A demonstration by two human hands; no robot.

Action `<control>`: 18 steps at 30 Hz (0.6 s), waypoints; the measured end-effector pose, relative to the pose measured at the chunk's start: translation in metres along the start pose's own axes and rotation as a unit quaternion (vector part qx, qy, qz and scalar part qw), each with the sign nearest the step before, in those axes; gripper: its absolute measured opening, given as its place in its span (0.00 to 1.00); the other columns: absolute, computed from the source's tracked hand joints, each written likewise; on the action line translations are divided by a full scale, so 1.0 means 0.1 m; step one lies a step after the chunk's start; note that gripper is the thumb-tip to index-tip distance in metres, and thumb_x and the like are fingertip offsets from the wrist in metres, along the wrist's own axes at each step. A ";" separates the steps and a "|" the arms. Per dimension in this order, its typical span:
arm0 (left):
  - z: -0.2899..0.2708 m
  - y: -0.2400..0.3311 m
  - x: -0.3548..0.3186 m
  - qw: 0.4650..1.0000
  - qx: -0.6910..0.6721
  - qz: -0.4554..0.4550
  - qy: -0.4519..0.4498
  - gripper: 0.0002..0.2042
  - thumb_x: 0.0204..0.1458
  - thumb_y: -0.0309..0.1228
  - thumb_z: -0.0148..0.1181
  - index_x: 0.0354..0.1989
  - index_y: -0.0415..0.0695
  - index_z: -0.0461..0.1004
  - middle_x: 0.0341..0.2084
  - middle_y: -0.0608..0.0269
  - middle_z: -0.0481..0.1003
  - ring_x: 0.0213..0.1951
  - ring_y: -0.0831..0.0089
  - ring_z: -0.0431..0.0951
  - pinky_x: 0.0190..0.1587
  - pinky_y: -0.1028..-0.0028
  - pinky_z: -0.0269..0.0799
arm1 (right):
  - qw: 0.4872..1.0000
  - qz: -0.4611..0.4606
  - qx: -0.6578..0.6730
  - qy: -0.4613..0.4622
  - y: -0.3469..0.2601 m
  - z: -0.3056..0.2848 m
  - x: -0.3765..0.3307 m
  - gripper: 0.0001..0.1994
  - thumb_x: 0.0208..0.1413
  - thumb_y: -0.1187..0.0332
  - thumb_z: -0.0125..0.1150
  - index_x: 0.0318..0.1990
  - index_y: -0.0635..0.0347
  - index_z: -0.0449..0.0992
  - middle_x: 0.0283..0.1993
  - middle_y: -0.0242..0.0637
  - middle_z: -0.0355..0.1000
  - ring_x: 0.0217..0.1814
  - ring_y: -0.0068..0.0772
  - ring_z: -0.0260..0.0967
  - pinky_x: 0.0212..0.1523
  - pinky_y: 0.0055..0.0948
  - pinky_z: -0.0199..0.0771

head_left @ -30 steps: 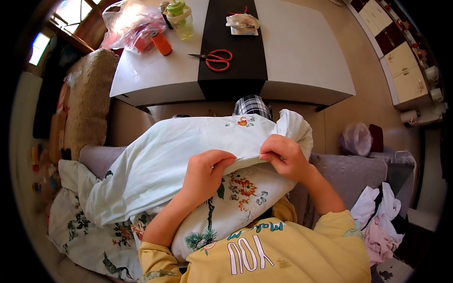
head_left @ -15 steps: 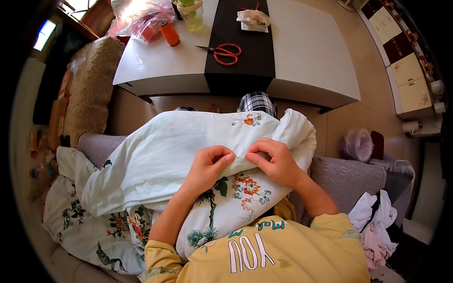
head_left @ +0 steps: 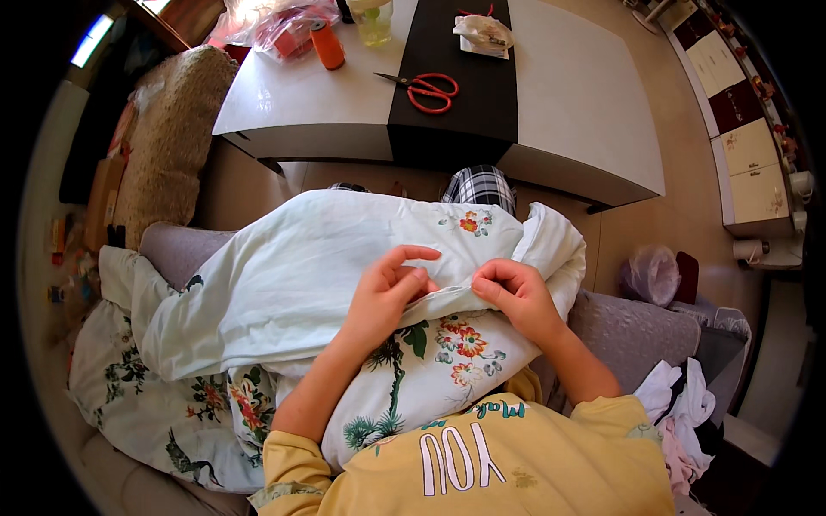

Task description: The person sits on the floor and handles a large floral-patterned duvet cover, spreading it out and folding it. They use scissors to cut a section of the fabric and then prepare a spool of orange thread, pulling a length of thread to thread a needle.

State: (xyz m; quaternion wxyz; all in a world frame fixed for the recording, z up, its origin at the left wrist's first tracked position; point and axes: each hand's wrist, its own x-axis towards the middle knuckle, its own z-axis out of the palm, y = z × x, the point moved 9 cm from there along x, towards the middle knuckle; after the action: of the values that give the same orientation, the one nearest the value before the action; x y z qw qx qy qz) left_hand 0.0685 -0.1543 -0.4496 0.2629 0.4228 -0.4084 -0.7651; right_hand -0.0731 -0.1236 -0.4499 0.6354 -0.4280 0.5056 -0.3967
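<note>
Across my lap lies a pale duvet cover, printed with red-orange flowers and dark green pine sprigs. Its folded edge runs between my two hands. My left hand grips that edge with thumb and lower fingers, its index finger lifted and stretched out above the cloth. A short way to the right, my right hand pinches the same edge between thumb and curled fingers. Whether a needle or thread is in either hand is too small to make out.
Ahead stands a white table with a black middle strip. On it are red-handled scissors, an orange thread spool, a plastic bag and a cup. Clothes lie on the grey sofa at right.
My left index finger has lifted and straightened from its pinch. My right hand has shifted slightly right, widening the gap between the hands. The view has tilted a little.
</note>
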 end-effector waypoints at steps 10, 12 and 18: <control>-0.12 0.08 -0.08 0.996 0.058 0.065 -0.009 0.16 0.52 0.23 0.52 0.50 0.41 0.64 0.24 0.64 0.72 0.27 0.82 0.71 0.33 0.82 0.67 | 0.999 0.022 0.019 0.014 0.08 -0.04 0.01 0.07 0.54 0.69 0.56 0.33 0.65 0.72 0.29 0.23 0.67 0.31 0.11 0.59 0.33 0.14 0.61; -0.08 0.14 -0.13 0.988 0.127 0.081 -0.028 0.20 0.48 0.19 0.54 0.52 0.40 0.63 0.27 0.65 0.71 0.30 0.82 0.71 0.38 0.82 0.67 | 0.999 0.031 0.027 0.011 0.09 -0.04 0.03 0.07 0.54 0.69 0.56 0.33 0.65 0.72 0.29 0.23 0.67 0.32 0.11 0.59 0.33 0.13 0.61; -0.25 0.12 -0.12 0.986 0.145 0.068 0.036 0.15 0.49 0.18 0.52 0.47 0.40 0.66 0.30 0.64 0.70 0.33 0.81 0.71 0.37 0.82 0.67 | 0.998 0.045 0.049 0.013 0.14 -0.05 0.07 0.07 0.54 0.69 0.56 0.33 0.65 0.72 0.30 0.23 0.68 0.33 0.10 0.60 0.35 0.14 0.61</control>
State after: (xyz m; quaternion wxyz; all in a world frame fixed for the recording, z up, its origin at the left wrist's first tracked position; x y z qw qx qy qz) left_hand 0.0972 -0.1616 -0.4417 0.2652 0.4552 -0.5326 -0.6624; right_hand -0.0759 -0.1260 -0.4656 0.6664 -0.3676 0.5124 -0.3976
